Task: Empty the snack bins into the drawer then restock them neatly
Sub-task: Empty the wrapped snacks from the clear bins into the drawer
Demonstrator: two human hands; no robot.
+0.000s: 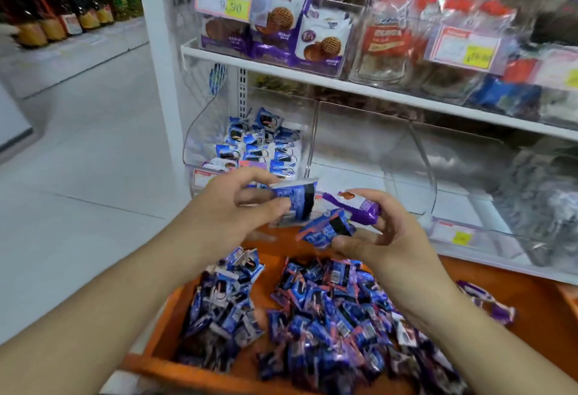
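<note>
My left hand point(237, 207) pinches a blue snack packet point(297, 200) between thumb and fingers. My right hand point(384, 238) grips another blue packet point(325, 230) and a purple packet point(359, 207) above it. Both hands hover over the open orange drawer point(531, 310), which holds a heap of blue and purple packets point(312, 316). Just behind my left hand, the clear left bin point(200, 132) on the lower shelf holds several blue packets point(259, 147) stacked in rows. The clear bin point(375, 150) to its right looks empty.
The upper white shelf point(312, 77) carries clear bins of purple cookie packs point(281, 19) and red-labelled snacks point(438, 35) with price tags. A bin of grey packets point(544, 194) stands at the right. Bottles point(62, 9) line a far shelf across the white floor aisle at left.
</note>
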